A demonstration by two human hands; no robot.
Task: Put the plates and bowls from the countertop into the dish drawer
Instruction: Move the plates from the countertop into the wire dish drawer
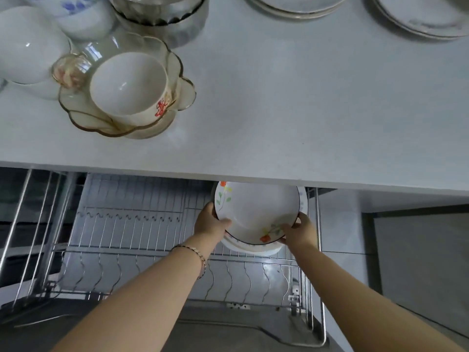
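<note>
Below, both hands [256,228] outstretched, gripping floral plate [256,212] edges

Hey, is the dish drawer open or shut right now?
Open. The dish drawer, a wire rack, stands out beyond the countertop edge; the left hand and right hand hold a flowered plate over it.

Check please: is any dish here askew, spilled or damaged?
Nothing looks broken or spilled. One small oddity: the white bowl with a red flower sits off-centre, perhaps leaning, inside the scalloped glass dish on the countertop. The left hand and right hand hold the floral plate in the drawer.
</note>
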